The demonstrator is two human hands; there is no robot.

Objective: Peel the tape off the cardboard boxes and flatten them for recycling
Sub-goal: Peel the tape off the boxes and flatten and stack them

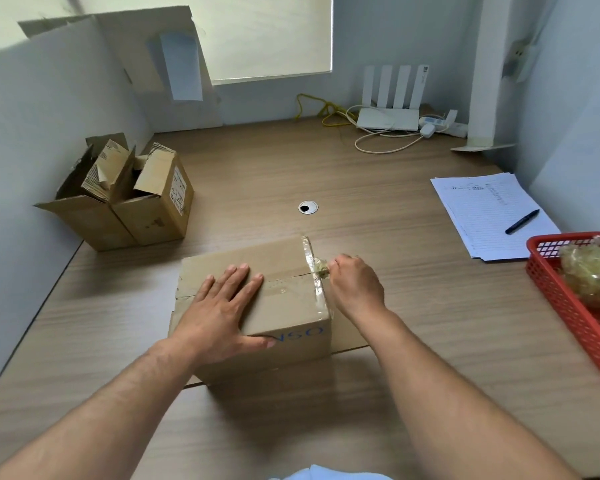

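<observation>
Flat left hand [222,306] presses box [284,308] top; right hand [355,284] pinches right-edge tape [317,266].

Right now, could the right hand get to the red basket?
Probably yes. Only bare desk lies between the right hand and the basket, though that hand is pinching tape on the box.

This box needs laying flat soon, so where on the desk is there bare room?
Bare desk lies between the open boxes and the papers, around the cable hole, and left of the taped box. The right side is crowded by papers and the red basket; the far corner holds the router.
</observation>
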